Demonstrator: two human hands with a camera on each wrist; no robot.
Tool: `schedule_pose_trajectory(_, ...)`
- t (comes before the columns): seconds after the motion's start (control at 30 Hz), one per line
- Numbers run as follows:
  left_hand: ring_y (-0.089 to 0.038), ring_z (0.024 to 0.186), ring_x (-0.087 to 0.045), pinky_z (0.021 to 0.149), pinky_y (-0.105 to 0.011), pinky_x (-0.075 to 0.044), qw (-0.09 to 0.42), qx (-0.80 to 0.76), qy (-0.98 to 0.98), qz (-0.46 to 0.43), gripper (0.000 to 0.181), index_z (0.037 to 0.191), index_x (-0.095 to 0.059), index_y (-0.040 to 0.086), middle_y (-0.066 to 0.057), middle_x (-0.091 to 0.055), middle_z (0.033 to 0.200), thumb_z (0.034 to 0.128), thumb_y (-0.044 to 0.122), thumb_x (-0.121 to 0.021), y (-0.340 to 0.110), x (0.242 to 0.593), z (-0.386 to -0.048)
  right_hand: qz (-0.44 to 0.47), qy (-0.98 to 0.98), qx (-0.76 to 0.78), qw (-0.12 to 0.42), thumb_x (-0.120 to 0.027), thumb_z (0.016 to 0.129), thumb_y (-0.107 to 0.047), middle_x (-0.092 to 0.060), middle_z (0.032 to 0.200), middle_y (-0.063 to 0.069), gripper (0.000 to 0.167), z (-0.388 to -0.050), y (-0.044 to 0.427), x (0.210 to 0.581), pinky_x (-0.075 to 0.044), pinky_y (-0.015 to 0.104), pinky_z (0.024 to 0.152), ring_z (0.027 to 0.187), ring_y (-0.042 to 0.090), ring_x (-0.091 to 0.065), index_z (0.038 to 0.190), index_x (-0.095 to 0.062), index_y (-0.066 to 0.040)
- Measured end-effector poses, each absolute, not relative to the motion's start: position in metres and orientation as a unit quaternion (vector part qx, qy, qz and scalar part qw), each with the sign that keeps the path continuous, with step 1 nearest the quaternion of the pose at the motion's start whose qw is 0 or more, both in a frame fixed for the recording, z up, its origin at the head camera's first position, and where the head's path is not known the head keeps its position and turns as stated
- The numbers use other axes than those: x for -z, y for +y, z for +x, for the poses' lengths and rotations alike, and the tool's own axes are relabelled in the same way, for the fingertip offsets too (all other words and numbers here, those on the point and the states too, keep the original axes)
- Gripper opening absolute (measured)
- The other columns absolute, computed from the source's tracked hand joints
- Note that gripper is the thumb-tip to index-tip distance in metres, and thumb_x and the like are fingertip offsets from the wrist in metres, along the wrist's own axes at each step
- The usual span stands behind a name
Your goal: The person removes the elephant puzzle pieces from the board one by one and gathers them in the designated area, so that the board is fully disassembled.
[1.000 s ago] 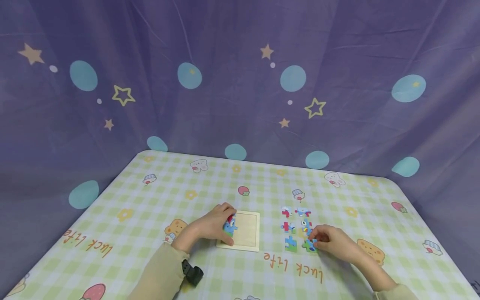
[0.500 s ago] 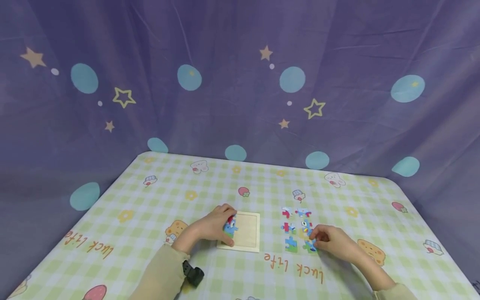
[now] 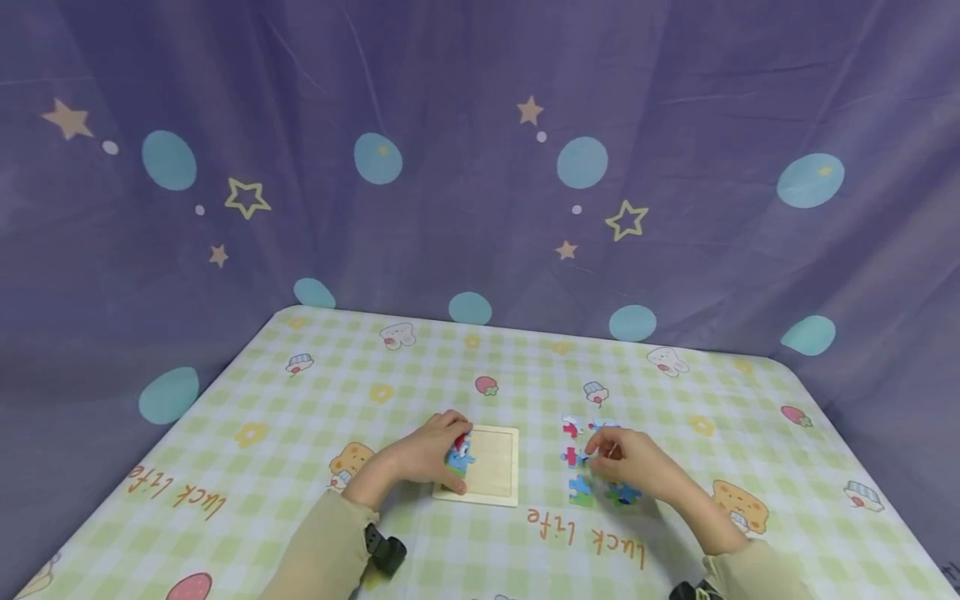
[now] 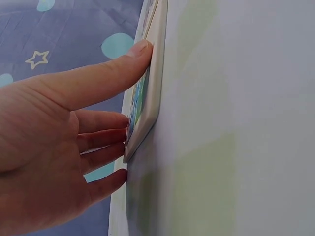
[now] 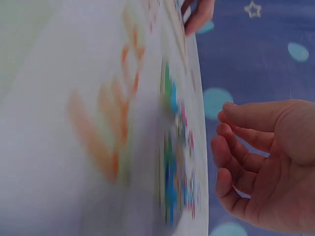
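At the frame's lower centre, your left hand (image 3: 429, 451) holds the wooden tray (image 3: 495, 464) between thumb and fingers. Lower right, your right hand (image 3: 636, 461) — loosely curled, with no held piece visible — is above the loose puzzle pieces (image 3: 581, 491).

Tray (image 3: 495, 467) left, pieces (image 3: 581, 490) right, on table (image 3: 435, 367)

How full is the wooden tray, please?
Partly filled: puzzle pieces show at the left of the wooden tray; bare wood shows to their right.
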State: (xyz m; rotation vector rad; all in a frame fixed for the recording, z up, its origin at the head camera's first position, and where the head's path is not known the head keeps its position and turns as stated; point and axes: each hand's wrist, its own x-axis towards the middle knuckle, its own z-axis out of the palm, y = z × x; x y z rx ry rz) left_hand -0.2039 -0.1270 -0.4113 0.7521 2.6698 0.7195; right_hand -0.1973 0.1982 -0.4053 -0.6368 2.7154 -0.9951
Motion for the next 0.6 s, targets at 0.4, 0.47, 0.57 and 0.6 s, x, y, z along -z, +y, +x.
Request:
schedule_pose_trajectory(0.4, -0.029, 0.13, -0.026, 0.101, -0.044, -0.031, 0.149, -0.263, 0.922, 0.244, 0.085, 0.137, -0.035, -0.002, -0.014, -0.027, 0.142, 0.0707, 0.03, -0.077, -0.133, 0.415, -0.203, -0.262, 0.905, 0.327, 0.069, -0.061, 0.084, -0.01, -0.055, 0.074, -0.006, 0.006, -0.213, 0.134, 0.408, -0.04, 0.023, 0.055, 0.06, 0.008, -0.048, 0.089, -0.063, -0.012)
schedule_pose_trajectory(0.47, -0.03, 0.13, -0.025, 0.102, -0.045, -0.031, 0.145, -0.266, 0.923, 0.238, 0.085, 0.136, -0.035, -0.003, -0.015, -0.027, 0.142, 0.0702, 0.03, -0.077, -0.135, 0.415, -0.201, -0.264, 0.903, 0.331, 0.07, -0.061, 0.084, -0.009, -0.056, 0.075, -0.005, 0.006, -0.215, 0.126, 0.407, -0.041, 0.023, 0.055, 0.062, 0.009, -0.049, 0.089, -0.063, -0.011)
schedule_pose_trajectory(0.57, -0.03, 0.131, -0.025, 0.102, -0.045, -0.03, 0.144, -0.274, 0.922, 0.232, 0.086, 0.137, -0.035, -0.003, -0.016, -0.028, 0.142, 0.0696, 0.029, -0.078, -0.137, 0.414, -0.2, -0.263, 0.901, 0.338, 0.075, -0.061, 0.084, -0.009, -0.058, 0.078, -0.004, 0.007, -0.218, 0.113, 0.407, -0.041, 0.023, 0.056, 0.065, 0.01, -0.05, 0.09, -0.064, -0.01)
schedule_pose_trajectory(0.6, -0.03, 0.131, -0.025, 0.102, -0.045, -0.03, 0.145, -0.274, 0.922, 0.231, 0.086, 0.137, -0.034, -0.003, -0.015, -0.028, 0.142, 0.0696, 0.029, -0.078, -0.138, 0.413, -0.2, -0.263, 0.9, 0.34, 0.076, -0.061, 0.084, -0.008, -0.059, 0.078, -0.003, 0.007, -0.219, 0.109, 0.407, -0.042, 0.024, 0.057, 0.066, 0.01, -0.051, 0.09, -0.064, -0.009)
